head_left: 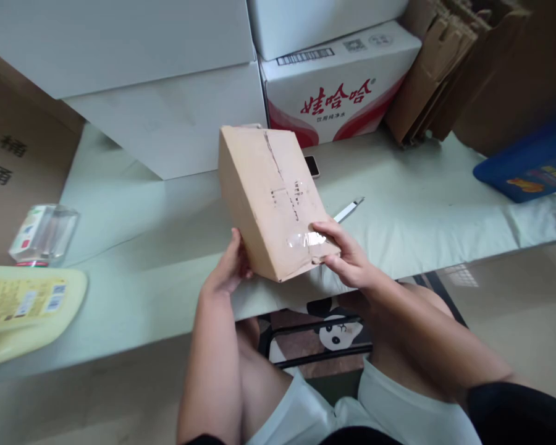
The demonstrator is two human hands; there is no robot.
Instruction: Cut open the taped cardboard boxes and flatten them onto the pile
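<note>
A taped brown cardboard box is tilted at the near edge of the covered table, between my two hands. My left hand grips its lower left side, thumb up along the wall and the other fingers partly hidden beneath. At the lower right corner my right hand pinches the box beside a shiny strip of clear tape. A dark, ragged line runs down the box's upper face. Just beyond the right hand lies a utility knife with a white handle. Behind the box, a small dark-screened device is partly covered.
White cartons and a red-and-white water carton stand at the back. Folded paper bags and a blue package are on the right. To the left lie a clear bottle and a yellow bottle.
</note>
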